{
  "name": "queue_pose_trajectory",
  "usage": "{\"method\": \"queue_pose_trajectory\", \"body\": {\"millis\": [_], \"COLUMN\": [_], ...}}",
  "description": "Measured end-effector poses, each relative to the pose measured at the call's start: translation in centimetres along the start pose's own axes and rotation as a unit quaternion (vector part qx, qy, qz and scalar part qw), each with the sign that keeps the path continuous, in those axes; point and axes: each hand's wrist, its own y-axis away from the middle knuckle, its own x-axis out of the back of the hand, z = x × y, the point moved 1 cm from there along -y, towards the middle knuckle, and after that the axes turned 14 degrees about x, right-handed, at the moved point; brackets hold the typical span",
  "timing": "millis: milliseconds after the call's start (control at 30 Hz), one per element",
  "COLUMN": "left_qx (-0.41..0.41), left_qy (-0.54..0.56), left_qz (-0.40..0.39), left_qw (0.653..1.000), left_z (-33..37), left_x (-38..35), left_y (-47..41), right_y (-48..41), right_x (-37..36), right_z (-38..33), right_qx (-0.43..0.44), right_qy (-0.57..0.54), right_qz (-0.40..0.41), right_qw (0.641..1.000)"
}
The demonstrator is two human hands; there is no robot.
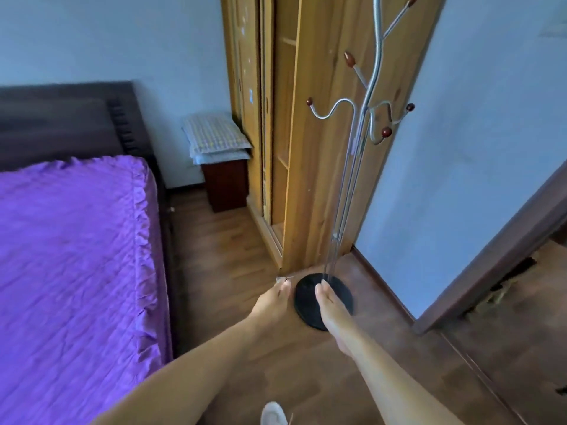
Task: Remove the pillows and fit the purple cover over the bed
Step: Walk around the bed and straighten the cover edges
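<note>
The purple cover point(73, 256) lies spread over the bed on the left, its ruffled edge hanging down the near side. Two pillows point(214, 139) are stacked on a small dark nightstand point(227, 188) beside the headboard. Both my arms reach forward over the floor to the right of the bed. My left hand point(273, 299) has straight fingers and holds nothing. My right hand point(331, 305) is stretched out too, empty, in front of the coat stand's black base.
A dark padded headboard point(61, 124) stands against the wall. A metal coat stand point(365, 118) with a round black base point(310, 292) stands by a wooden wardrobe point(294, 133). An open doorway point(506, 286) is at right. Wooden floor lies between bed and wardrobe.
</note>
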Motion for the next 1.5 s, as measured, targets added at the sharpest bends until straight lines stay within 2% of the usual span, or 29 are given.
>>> {"method": "queue_pose_trajectory", "body": {"millis": [133, 333, 633, 967, 1200, 1500], "left_qx": [0.036, 0.071, 0.108, 0.137, 0.181, 0.186], "left_qy": [0.068, 0.105, 0.174, 0.226, 0.210, 0.210], "left_qz": [0.056, 0.132, 0.225, 0.306, 0.320, 0.276], "left_qw": [0.995, 0.983, 0.953, 0.915, 0.906, 0.919], "left_z": [2.8, 5.2, 6.3, 7.5, 5.1, 3.4], "left_x": [4.7, 12.7, 21.8, 31.5, 39.0, 51.3], "left_y": [-7.4, -14.5, -23.9, -33.8, -40.9, -52.7], "right_y": [-9.2, -20.9, -34.2, -48.8, -56.5, -69.4], "right_x": [-0.7, -3.2, -9.1, -15.9, -24.3, -34.1], "right_z": [-3.5, -10.2, -14.5, -22.3, -24.7, -30.8], "right_qx": [0.045, 0.097, 0.110, 0.150, 0.153, 0.128], "right_qy": [0.035, 0.048, 0.066, 0.059, 0.056, 0.055], "right_qz": [-0.046, -0.100, -0.219, -0.299, -0.360, -0.339], "right_qw": [0.997, 0.989, 0.967, 0.941, 0.919, 0.930]}}
